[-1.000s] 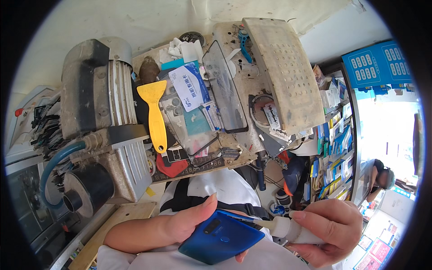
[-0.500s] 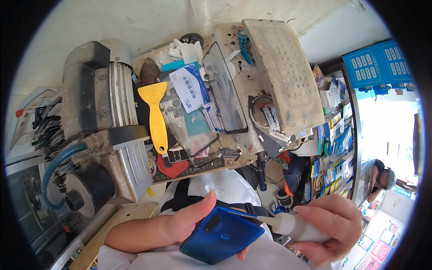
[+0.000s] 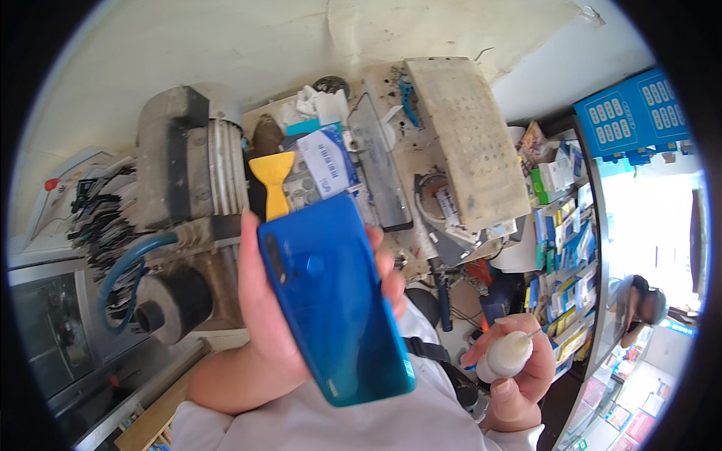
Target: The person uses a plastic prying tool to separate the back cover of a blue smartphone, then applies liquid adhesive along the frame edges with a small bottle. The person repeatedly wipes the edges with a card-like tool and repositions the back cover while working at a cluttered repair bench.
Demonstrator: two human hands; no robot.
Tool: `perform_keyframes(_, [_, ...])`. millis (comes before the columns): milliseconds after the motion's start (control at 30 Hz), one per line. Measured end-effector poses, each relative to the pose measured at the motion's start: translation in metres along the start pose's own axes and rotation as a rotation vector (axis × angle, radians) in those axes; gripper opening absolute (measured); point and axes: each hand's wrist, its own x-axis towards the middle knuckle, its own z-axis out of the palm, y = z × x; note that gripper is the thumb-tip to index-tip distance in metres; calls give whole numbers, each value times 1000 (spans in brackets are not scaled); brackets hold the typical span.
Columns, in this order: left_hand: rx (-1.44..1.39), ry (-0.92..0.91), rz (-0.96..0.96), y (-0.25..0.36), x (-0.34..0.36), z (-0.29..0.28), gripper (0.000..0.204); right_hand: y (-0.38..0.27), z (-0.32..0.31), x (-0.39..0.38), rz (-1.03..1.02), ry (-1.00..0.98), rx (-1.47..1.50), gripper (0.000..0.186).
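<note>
A blue-green smartphone (image 3: 338, 301) faces me with its back panel, camera strip and round fingerprint sensor showing. My left hand (image 3: 267, 316) grips it from beneath, thumb along the left edge and fingertips over the right edge. The phone's screen side is hidden. Over to the right, my right hand (image 3: 530, 368) is closed around a white squeeze bottle (image 3: 505, 357) with a thin needle tip, which points up and to the right. Phone and bottle are well apart. Beyond the phone, a yellow plastic scraper (image 3: 272, 177) lies on the cluttered bench, its handle partly covered by the phone.
A dusty motor-like machine (image 3: 173, 161) with a blue hose (image 3: 124, 278) stands at the left. A black-framed screen panel (image 3: 382, 169) and a perforated metal box (image 3: 474, 135) occupy the bench. Shelves of small boxes (image 3: 560, 248) line the right, where another person (image 3: 643, 308) leans.
My left hand has raised the phone and turned its back more squarely toward me. My right hand has drawn the bottle away from the phone's edge and tilted its tip upward.
</note>
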Motion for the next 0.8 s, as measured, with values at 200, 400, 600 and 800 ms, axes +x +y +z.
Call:
perform_keyframes(200, [40, -120, 92, 9, 16, 20, 89, 27, -6, 13, -197, 272, -150, 59])
perform_keyframes(400, [17, -68, 148, 8, 18, 24, 81, 74, -19, 44, -233, 461, -484, 47])
perform_keyframes(600, [-1, -13, 164, 9, 20, 25, 78, 111, -22, 64, -187, 555, -517, 47])
perform_keyframes(800, [37, -29, 168, 5, 22, 24, 80, 114, -21, 60, -164, 543, -520, 60])
